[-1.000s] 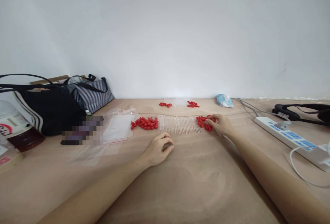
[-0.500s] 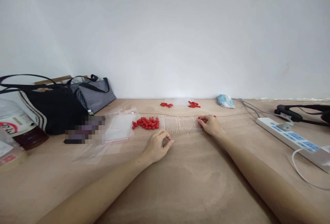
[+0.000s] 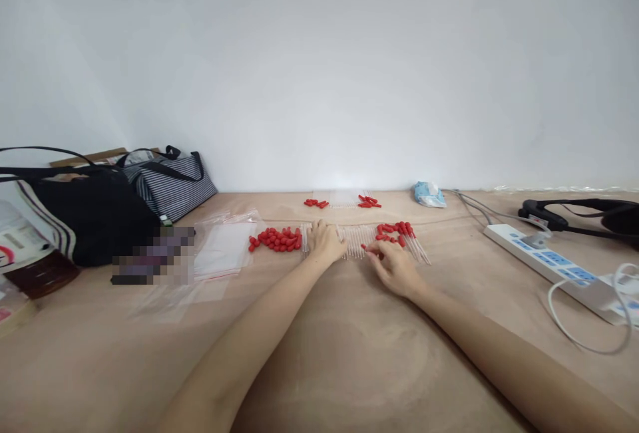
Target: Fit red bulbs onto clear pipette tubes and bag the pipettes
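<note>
Thin whitish sticks (image 3: pixel 355 241) lie side by side in a row across the table. My left hand (image 3: pixel 324 241) is over the left part of this row, its thumb apart from its fingers; the fingertips are partly hidden. To the right, my right hand (image 3: pixel 397 267) has its thumb and fingers close together, with a small red capsule-shaped cap (image 3: pixel 364 247) at the fingertips. Just beyond it are loose red caps (image 3: pixel 384 228) and several sticks with red ends (image 3: pixel 418 247), fanned out. A heap of red caps (image 3: pixel 277 239) lies left of the row.
Clear plastic bags (image 3: pixel 224 247) lie left of the heap, beside a pixelated object (image 3: pixel 154 253). Striped (image 3: pixel 174 183) and black bags (image 3: pixel 100 220) and a bottle (image 3: pixel 40 270) stand farther left. Behind are more red pieces (image 3: pixel 369 201) and a blue packet (image 3: pixel 429 194); a power strip (image 3: pixel 549 267) is right.
My left hand has moved forward and right onto the row of sticks. My right hand has drawn back and left, uncovering red caps and red-ended sticks. The view has shifted slightly.
</note>
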The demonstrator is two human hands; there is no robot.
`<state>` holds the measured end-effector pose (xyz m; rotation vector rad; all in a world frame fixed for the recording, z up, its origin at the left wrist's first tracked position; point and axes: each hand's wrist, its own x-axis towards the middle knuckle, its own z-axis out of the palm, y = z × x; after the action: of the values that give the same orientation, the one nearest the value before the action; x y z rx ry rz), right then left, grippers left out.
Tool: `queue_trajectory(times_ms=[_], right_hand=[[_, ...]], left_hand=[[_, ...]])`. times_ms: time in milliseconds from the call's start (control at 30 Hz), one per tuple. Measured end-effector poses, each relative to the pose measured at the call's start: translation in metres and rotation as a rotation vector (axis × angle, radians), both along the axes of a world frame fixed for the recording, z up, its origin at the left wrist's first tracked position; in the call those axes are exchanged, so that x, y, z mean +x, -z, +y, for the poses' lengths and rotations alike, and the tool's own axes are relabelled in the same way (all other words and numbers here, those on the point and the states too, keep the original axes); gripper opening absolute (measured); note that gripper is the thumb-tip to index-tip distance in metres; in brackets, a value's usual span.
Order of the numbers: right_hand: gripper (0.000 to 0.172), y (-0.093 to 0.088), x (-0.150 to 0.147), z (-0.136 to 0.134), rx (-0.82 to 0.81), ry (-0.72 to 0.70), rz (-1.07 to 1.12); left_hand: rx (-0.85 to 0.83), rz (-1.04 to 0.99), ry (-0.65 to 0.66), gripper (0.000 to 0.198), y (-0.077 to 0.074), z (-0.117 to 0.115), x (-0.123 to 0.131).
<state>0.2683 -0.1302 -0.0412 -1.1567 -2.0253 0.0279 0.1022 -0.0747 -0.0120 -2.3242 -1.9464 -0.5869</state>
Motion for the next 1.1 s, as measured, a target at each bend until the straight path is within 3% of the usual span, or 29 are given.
queue_trajectory(times_ms=[167, 433, 600, 767, 900, 1000, 1100], right_hand=[[0.014, 0.001, -0.01, -0.023, -0.036, -0.089, -0.125], [0.008, 0.0, -0.011, -0.02, -0.079, -0.107, -0.153], [0.01, 0.002, -0.011, -0.021, -0.088, -0.073, -0.118], [0.025, 0.004, -0.01, -0.018, -0.089, -0.054, -0.102], [0.023, 0.005, -0.012, -0.014, -0.077, -0.132, -0.131], [0.023, 0.006, -0.014, -0.012, -0.08, -0.124, -0.136], [0.023, 0.005, -0.017, -0.012, -0.109, -0.126, -0.165]], left_hand=[[-0.033, 0.067, -0.064, 0.036, 0.001, 0.006, 0.009], [-0.146, 0.132, -0.126, 0.03, -0.011, 0.01, 0.025], [-0.142, 0.138, -0.085, 0.025, -0.019, 0.002, 0.022], [-0.06, 0.124, 0.094, 0.021, -0.027, -0.026, -0.024], [0.043, 0.106, 0.366, 0.012, -0.016, -0.049, -0.079], [0.04, 0.096, 0.433, 0.012, -0.005, -0.06, -0.105], [0.02, 0.041, 0.448, 0.009, -0.001, -0.067, -0.112]])
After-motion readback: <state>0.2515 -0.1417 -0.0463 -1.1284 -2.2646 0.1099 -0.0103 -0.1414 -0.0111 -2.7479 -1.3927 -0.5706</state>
